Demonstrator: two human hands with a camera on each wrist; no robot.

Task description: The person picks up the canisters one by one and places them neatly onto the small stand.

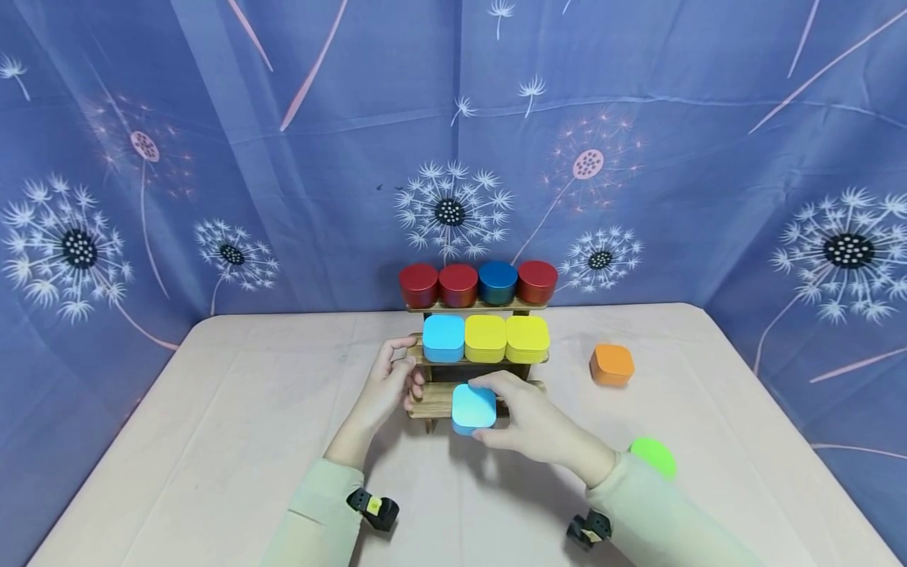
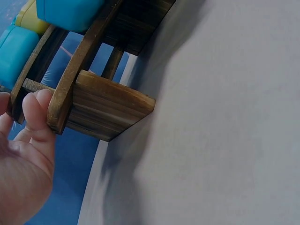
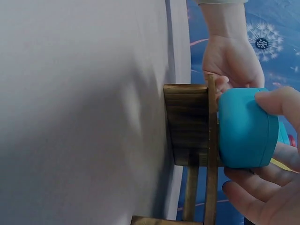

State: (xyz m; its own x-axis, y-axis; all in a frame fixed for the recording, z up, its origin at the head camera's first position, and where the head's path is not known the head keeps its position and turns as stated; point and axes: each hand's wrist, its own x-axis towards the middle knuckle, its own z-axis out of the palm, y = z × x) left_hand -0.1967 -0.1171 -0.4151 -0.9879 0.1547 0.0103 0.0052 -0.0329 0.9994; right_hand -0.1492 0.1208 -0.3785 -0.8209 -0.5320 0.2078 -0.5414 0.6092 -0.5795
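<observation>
A three-tier wooden display stand (image 1: 431,402) stands on the table. My left hand (image 1: 386,382) holds its left end, the fingers curled at the middle and bottom tiers. In the left wrist view, fingertips touch the stand's wooden edge (image 2: 70,89). My right hand (image 1: 527,421) grips a light blue square tin (image 1: 473,408) between thumb and fingers at the bottom tier. The right wrist view shows this blue tin (image 3: 246,129) against the tier's board; whether it bears its full weight there I cannot tell. Another light blue tin (image 1: 443,339) sits on the middle tier beside two yellow tins (image 1: 486,339).
Along the top tier stand red round tins (image 1: 419,285) and one dark blue round tin (image 1: 498,283). An orange square tin (image 1: 612,365) lies on the table to the right. A green round item (image 1: 654,457) is partly hidden by my right sleeve. Patterned blue cloth (image 1: 319,197) hangs behind.
</observation>
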